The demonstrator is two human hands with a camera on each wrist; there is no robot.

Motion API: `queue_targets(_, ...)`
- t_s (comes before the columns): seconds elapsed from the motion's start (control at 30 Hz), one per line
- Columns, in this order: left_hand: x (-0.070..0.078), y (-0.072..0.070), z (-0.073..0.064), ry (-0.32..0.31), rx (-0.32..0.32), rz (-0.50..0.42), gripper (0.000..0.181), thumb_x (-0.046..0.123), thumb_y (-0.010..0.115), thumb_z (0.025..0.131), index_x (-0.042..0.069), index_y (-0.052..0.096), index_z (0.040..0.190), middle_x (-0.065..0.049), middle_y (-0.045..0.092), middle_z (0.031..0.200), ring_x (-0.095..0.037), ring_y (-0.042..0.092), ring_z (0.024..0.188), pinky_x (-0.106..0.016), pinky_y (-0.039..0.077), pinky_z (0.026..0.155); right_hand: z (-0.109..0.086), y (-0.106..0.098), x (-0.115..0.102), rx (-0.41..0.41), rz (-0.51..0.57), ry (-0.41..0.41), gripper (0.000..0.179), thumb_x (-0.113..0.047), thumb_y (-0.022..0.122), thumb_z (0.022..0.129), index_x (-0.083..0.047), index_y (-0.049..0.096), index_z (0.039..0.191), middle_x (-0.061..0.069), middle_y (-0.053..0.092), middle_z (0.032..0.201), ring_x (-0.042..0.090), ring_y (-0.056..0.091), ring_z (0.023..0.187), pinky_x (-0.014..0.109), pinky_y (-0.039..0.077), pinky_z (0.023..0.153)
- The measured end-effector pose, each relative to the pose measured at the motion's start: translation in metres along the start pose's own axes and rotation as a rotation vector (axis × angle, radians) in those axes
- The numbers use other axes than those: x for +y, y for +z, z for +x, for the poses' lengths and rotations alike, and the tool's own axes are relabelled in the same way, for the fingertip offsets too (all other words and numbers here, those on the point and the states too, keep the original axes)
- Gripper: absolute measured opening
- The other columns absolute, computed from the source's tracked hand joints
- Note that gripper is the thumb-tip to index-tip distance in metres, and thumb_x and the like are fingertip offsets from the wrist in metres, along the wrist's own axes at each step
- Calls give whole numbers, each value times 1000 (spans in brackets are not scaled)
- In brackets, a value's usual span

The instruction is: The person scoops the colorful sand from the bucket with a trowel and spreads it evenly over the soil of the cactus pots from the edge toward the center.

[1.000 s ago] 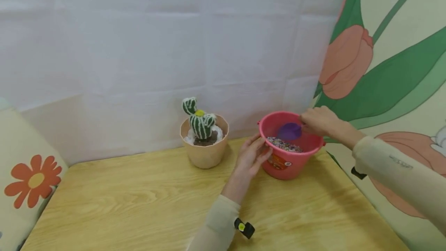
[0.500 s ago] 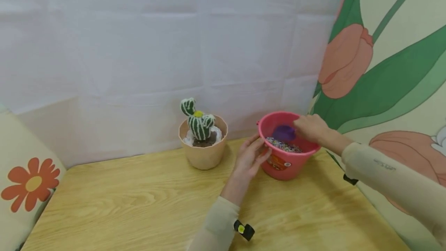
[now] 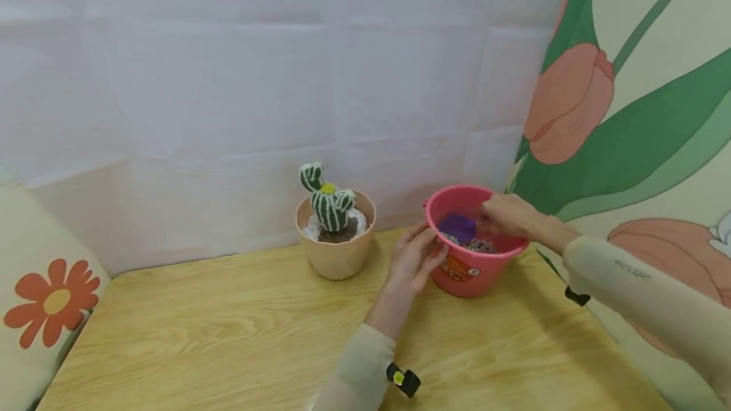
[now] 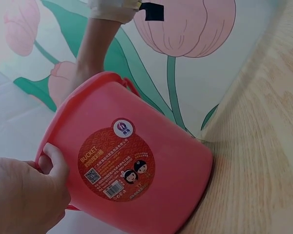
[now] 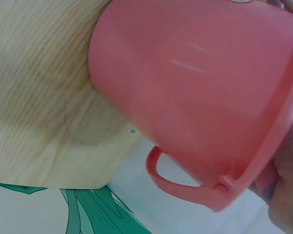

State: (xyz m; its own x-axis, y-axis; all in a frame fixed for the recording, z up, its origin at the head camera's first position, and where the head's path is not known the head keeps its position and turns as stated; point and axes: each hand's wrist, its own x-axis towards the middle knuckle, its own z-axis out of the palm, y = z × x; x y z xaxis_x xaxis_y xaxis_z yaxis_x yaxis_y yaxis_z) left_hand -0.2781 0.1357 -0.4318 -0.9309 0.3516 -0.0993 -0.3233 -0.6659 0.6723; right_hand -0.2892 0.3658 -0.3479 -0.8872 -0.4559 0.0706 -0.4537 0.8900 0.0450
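There were two hands (image 3: 408, 260) (image 3: 508, 215), one pink bucket (image 3: 485, 273), one purple scoop (image 3: 457, 228), one flowerpot (image 3: 337, 260), one knitted cactus (image 3: 329, 213), two sleeves (image 3: 361, 370) (image 3: 622, 287), two black wrist devices (image 3: 408, 383) (image 3: 577, 297), one wooden table (image 3: 200, 328) and one orange flower (image 3: 76, 300).

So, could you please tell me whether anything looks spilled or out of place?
Only a tiny green speck on the table by the pink bucket, odd against the pale wood; too small to identify.

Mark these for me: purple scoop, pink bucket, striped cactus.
Purple scoop (image 3: 457, 228): head view, on its bowl.
Pink bucket (image 4: 172, 161): left wrist view, on its outer wall beside the round label.
Striped cactus (image 3: 329, 212): head view, on its main stem.
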Motion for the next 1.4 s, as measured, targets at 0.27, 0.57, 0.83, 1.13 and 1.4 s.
queue_targets(0.27,-2,1,-2,-12,9,-6,46,2,67,96,-3,54,140,-28,59,130,-21,67,95,-36,59,83,-10,-6,-3,8,110,-141,10,-9,77,90,-12,75,81,-13,62,68,3,55,60,27,50,53)
queue_targets(0.57,0,0,-3,-14,12,-17,48,5,71,94,-3,55,139,-19,68,115,-23,67,97,-36,59,83,-20,-17,0,-153,360,-124,18,-8,73,95,-17,78,79,-4,70,70,9,61,58,25,53,52)
queue_targets(0.83,-2,-2,-6,-28,17,-27,50,5,72,93,-2,56,140,-17,69,112,-25,67,99,-37,58,85,-24,-23,19,-314,555,-121,24,-11,70,98,-8,75,75,0,63,58,10,54,44,22,45,41)
queue_targets(1.13,0,0,-6,-25,1,-34,47,4,71,94,-1,58,139,-24,65,123,-27,67,102,-39,57,88,-26,-31,31,-402,737,5,24,-16,67,100,-2,76,83,12,62,61,15,52,44,32,51,43)
queue_targets(1.4,-1,2,-7,-13,35,-54,42,5,71,95,-2,60,135,-18,67,110,-26,66,97,-38,58,87,-29,-30,37,-359,802,41,28,-19,65,102,2,75,88,11,56,56,16,53,45,37,56,47)
